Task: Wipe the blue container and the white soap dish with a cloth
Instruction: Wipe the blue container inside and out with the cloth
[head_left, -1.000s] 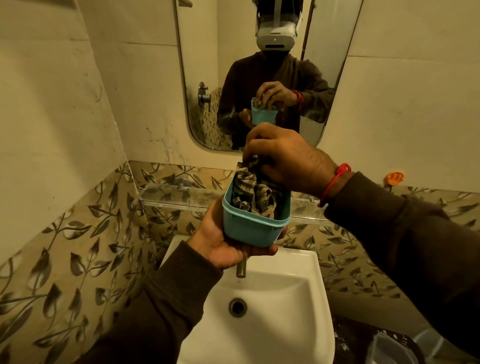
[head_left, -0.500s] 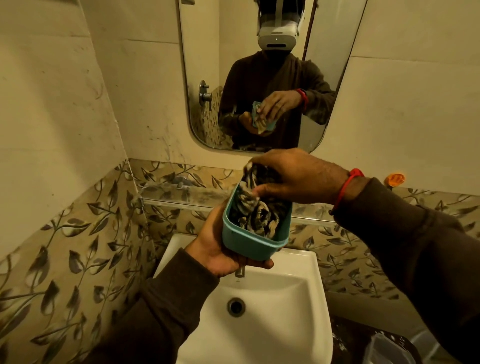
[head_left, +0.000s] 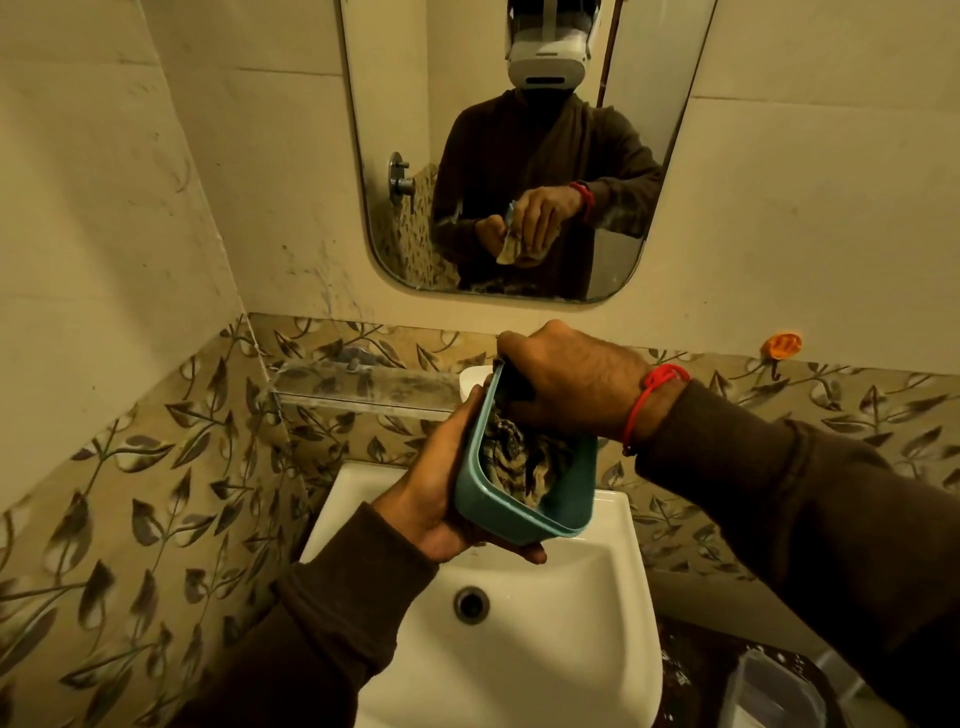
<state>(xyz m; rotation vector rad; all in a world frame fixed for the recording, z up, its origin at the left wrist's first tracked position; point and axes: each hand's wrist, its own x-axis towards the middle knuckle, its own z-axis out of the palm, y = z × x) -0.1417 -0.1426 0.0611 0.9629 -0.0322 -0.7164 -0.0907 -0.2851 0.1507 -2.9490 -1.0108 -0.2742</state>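
My left hand (head_left: 441, 499) cups the blue container (head_left: 524, 499) from below and outside, tilted over the basin (head_left: 519, 649). My right hand (head_left: 571, 384) is closed on the cloth (head_left: 511, 457), pressing it inside the far end. What I take for the white soap dish (head_left: 474, 376) peeks just beyond my hands. I judge a hard push could twist the container from my grasp, dropping it into the basin.
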